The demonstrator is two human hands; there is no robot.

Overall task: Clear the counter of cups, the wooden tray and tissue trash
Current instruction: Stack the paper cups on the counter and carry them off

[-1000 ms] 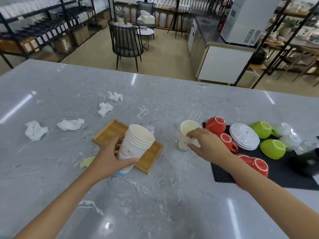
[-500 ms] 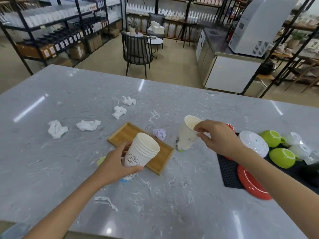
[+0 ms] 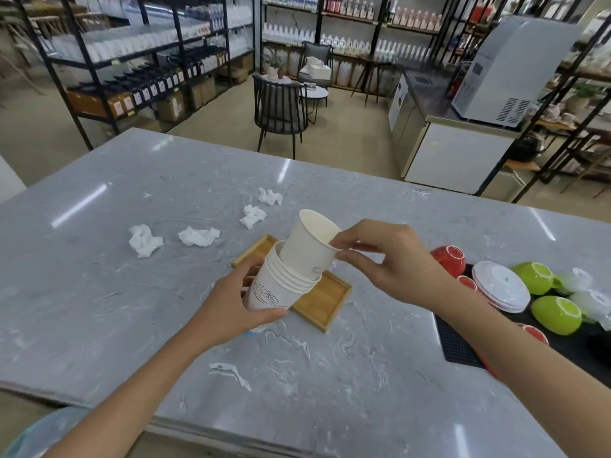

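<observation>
while my left hand (image 3: 231,305) wraps its fingers round the cup stack (image 3: 281,289) mid-frame, my right hand (image 3: 390,262) pinches the single cup (image 3: 307,246) by its rim, its base inside the stack, above the wooden tray (image 3: 317,302).

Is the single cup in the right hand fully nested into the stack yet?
Only partly: the single cup sits tilted, base inside the stack, most of it above the rim.

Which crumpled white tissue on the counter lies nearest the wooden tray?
The crumpled white tissue just beyond the rectangular wooden tray, second from the far end; the other three lie farther off.
</observation>
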